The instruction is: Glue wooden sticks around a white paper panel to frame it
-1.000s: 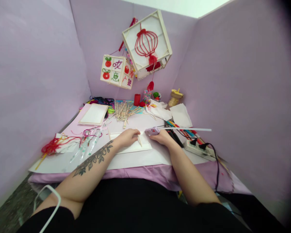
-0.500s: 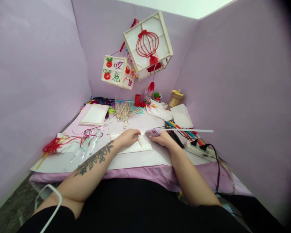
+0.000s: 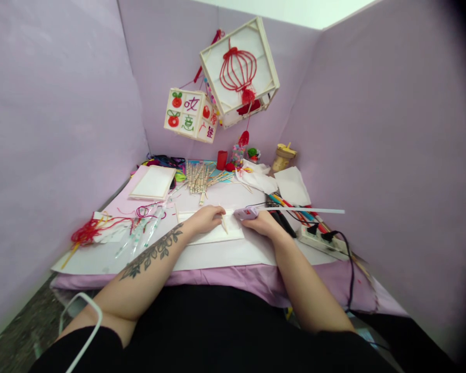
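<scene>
My left hand (image 3: 205, 218) rests on a white framed panel (image 3: 233, 234) lying flat on the table and pinches a short wooden stick (image 3: 224, 224) against it. My right hand (image 3: 264, 221) grips a lilac glue gun (image 3: 245, 212) with a long white glue stick (image 3: 310, 210) poking out to the right. The gun's nozzle points left toward the stick, close to my left fingertips.
A pile of wooden sticks (image 3: 199, 178) and another white panel (image 3: 154, 183) lie farther back. Red yarn (image 3: 86, 232) sits at left. A power strip (image 3: 321, 239) with black cords is at right. Two paper lanterns (image 3: 238, 70) (image 3: 189, 114) hang above.
Both hands stay in place on the panel; only the camera view has shifted slightly.
</scene>
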The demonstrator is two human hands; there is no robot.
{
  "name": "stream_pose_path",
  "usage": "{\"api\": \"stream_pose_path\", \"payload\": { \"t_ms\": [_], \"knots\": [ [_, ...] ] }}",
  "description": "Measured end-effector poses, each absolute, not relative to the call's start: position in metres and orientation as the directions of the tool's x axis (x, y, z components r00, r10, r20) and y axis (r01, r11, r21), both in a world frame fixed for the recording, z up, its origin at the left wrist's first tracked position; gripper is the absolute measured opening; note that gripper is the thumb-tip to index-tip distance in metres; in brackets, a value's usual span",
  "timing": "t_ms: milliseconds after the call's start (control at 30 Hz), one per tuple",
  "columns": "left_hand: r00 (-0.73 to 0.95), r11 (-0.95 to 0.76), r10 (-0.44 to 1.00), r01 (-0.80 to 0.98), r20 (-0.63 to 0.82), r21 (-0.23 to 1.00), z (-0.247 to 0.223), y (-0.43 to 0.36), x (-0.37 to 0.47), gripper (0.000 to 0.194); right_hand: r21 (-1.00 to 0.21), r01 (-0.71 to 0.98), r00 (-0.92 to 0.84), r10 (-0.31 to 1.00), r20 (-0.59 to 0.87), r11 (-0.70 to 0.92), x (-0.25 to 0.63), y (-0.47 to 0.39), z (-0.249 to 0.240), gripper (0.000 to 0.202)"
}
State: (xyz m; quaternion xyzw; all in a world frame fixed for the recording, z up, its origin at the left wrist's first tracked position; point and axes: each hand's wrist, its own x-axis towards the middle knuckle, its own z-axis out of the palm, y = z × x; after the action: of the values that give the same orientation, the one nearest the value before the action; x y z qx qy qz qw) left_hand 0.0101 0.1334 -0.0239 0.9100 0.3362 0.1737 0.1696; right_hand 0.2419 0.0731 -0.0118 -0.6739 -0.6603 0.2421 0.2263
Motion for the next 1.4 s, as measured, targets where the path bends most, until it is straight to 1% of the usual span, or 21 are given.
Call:
{"api": "stream_pose_path", "payload": {
  "t_ms": [200, 300, 467, 633, 800, 1000, 1167, 1400],
  "knots": [
    [0.708, -0.712, 0.675, 0.555, 0.206, 0.430, -0.023, 0.134, 0.009, 0.031, -0.619, 0.784, 0.013, 0.999, -0.049, -0.040, 0.241, 0.071, -0.012, 0.024],
    [0.707, -0.710, 0.677, 0.555, 0.204, 0.434, -0.024, 0.134, 0.009, 0.031, -0.640, 0.768, -0.006, 0.999, -0.040, -0.021, 0.240, 0.069, -0.010, 0.023],
    [0.706, -0.711, 0.677, 0.554, 0.208, 0.434, -0.026, 0.136, 0.008, 0.031, -0.644, 0.764, 0.000, 0.998, -0.069, -0.045, 0.240, 0.066, -0.009, 0.022],
    [0.704, -0.708, 0.680, 0.554, 0.208, 0.439, -0.026, 0.136, 0.008, 0.031, -0.653, 0.757, -0.015, 0.999, -0.034, -0.011, 0.243, 0.061, -0.013, 0.022],
    [0.702, -0.701, 0.685, 0.560, 0.196, 0.442, -0.023, 0.134, 0.008, 0.031, -0.648, 0.758, 0.031, 0.997, -0.076, -0.074, 0.242, 0.054, -0.012, 0.025],
    [0.702, -0.701, 0.683, 0.555, 0.200, 0.447, -0.021, 0.132, 0.008, 0.031, -0.655, 0.755, -0.019, 1.000, -0.020, 0.001, 0.243, 0.050, -0.013, 0.024],
    [0.699, -0.696, 0.690, 0.570, 0.187, 0.437, -0.019, 0.131, 0.009, 0.031, -0.658, 0.753, -0.018, 1.000, -0.022, 0.000, 0.245, 0.044, -0.014, 0.022],
    [0.699, -0.697, 0.690, 0.568, 0.190, 0.439, -0.017, 0.129, 0.010, 0.031, -0.687, 0.726, -0.052, 0.999, 0.008, 0.043, 0.243, 0.034, -0.011, 0.022]
  ]
}}
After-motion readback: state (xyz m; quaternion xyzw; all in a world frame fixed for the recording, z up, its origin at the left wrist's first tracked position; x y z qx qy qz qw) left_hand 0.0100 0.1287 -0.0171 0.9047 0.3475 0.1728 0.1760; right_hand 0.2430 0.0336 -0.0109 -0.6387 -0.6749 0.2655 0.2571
